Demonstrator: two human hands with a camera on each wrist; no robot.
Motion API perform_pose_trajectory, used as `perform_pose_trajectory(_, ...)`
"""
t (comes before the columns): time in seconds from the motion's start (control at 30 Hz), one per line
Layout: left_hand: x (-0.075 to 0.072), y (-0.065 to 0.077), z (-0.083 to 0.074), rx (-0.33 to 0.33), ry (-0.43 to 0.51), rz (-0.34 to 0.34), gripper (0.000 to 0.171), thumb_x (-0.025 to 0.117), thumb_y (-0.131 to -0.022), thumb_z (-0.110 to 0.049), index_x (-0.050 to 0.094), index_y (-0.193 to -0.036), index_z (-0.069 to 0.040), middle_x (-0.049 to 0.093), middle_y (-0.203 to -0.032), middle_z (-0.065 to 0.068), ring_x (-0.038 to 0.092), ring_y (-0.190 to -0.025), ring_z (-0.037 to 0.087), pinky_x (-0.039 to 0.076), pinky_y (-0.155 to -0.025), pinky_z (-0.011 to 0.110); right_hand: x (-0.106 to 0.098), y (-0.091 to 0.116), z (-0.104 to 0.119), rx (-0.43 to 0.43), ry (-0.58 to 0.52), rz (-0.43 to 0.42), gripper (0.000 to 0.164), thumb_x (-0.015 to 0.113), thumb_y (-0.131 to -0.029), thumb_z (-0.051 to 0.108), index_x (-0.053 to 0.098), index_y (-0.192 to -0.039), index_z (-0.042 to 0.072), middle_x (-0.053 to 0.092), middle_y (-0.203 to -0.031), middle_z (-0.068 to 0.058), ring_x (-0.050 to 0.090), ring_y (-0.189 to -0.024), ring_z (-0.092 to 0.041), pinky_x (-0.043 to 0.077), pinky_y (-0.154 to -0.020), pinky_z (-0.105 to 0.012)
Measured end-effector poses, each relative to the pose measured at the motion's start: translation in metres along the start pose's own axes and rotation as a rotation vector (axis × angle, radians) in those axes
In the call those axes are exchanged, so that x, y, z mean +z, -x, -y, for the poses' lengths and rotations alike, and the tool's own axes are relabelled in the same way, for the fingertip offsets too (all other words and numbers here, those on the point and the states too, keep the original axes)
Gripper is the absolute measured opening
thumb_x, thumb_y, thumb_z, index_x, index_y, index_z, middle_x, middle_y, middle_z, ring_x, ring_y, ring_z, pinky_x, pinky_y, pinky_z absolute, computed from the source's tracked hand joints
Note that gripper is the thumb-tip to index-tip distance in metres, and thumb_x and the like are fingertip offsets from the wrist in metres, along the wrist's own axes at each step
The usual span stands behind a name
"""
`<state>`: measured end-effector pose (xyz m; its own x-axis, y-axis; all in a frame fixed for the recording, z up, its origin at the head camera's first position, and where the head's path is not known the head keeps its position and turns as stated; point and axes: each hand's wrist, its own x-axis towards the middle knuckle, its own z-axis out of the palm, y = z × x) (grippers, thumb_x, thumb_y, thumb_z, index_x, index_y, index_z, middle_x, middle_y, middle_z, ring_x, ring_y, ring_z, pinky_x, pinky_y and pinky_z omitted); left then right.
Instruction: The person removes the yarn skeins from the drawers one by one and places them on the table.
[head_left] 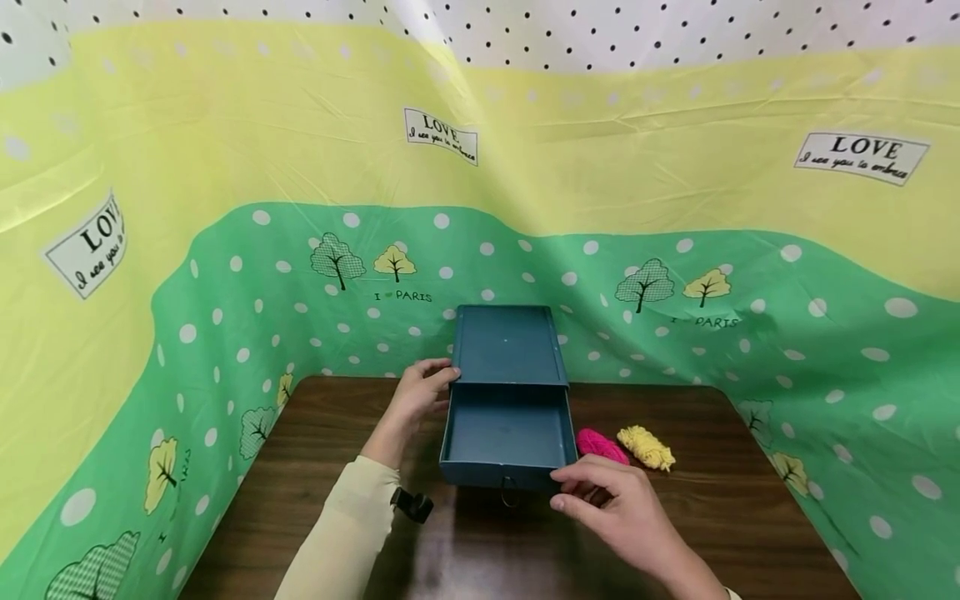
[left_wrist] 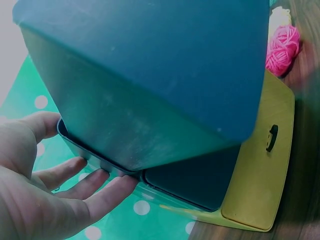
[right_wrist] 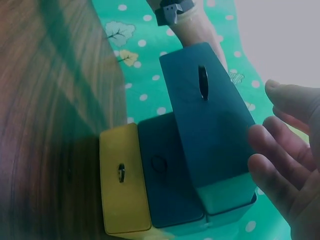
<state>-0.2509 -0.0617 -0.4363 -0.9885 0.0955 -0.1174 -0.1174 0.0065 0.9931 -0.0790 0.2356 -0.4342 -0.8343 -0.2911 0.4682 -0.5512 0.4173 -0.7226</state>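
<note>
A blue drawer cabinet (head_left: 510, 343) stands near the middle of the table, its top blue drawer (head_left: 510, 433) pulled out and showing a bare inside. On that drawer's front is a dark pull loop (right_wrist: 203, 82). Against the cabinet's left side rests my left hand (head_left: 422, 390), thumb at the upper edge and extended fingers along the side (left_wrist: 100, 162). By the drawer's front right corner is my right hand (head_left: 611, 504), its fingertips right at the edge with fingers loosely bent. Below the top drawer sit a closed blue drawer (right_wrist: 167, 172) and a yellow drawer (right_wrist: 125, 185).
Pink yarn (head_left: 602, 447) and yellow yarn (head_left: 647, 447) lie on the dark wooden table (head_left: 697, 425), right of the cabinet. A green and yellow printed cloth (head_left: 517, 258) hangs behind and at both sides. My left wrist wears a black strap device (head_left: 412, 504).
</note>
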Motion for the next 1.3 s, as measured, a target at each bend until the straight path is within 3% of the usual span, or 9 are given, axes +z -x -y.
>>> perform_pose_trajectory(0.2,0.000,0.000,0.000,-0.001,-0.001,-0.008,0.053,0.071,-0.098,-0.029,0.057,-0.143,-0.006,0.053,-0.139,0.018,0.060,-0.124,0.037,0.058,-0.096,0.048,0.005,0.001,0.001,0.064,-0.038,0.076,0.020,0.081,-0.089,0.021,0.078,-0.109,0.017,0.075,-0.093,0.007,0.069,-0.075,-0.006,0.059,-0.058,-0.029)
perform_pose_trajectory(0.47,-0.001,0.001,0.002,-0.002,-0.008,-0.004,0.054,0.072,-0.097,-0.030,0.057,-0.144,-0.007,0.053,-0.139,0.018,0.059,-0.124,0.037,0.058,-0.097,0.049,0.017,0.007,-0.002,0.090,-0.066,0.142,0.024,0.079,-0.091,0.026,0.076,-0.115,0.027,0.075,-0.100,0.011,0.071,-0.078,-0.005,0.059,-0.059,-0.028)
perform_pose_trajectory(0.77,-0.001,0.001,0.002,0.001,-0.007,-0.010,0.053,0.072,-0.097,-0.031,0.058,-0.143,-0.008,0.054,-0.139,0.017,0.062,-0.122,0.036,0.059,-0.095,0.048,0.030,0.007,-0.004,0.053,-0.128,0.192,0.027,0.076,-0.094,0.025,0.075,-0.121,0.019,0.076,-0.104,0.002,0.072,-0.080,-0.005,0.058,-0.058,-0.028)
perform_pose_trajectory(0.93,-0.001,0.000,0.003,0.003,-0.002,-0.010,0.053,0.071,-0.098,-0.030,0.058,-0.143,-0.007,0.053,-0.139,0.018,0.061,-0.122,0.036,0.059,-0.095,0.048,0.036,0.007,-0.006,0.082,-0.143,0.224,0.031,0.075,-0.095,0.028,0.074,-0.123,0.016,0.077,-0.105,0.001,0.071,-0.081,-0.004,0.058,-0.058,-0.027)
perform_pose_trajectory(1.3,-0.002,-0.001,0.004,0.007,-0.011,-0.004,0.054,0.071,-0.098,-0.031,0.057,-0.144,-0.007,0.052,-0.140,0.017,0.059,-0.123,0.037,0.057,-0.098,0.050,0.049,0.006,-0.013,0.099,-0.148,0.239,0.031,0.074,-0.096,0.028,0.073,-0.126,0.019,0.076,-0.113,-0.004,0.071,-0.082,-0.003,0.058,-0.061,-0.026)
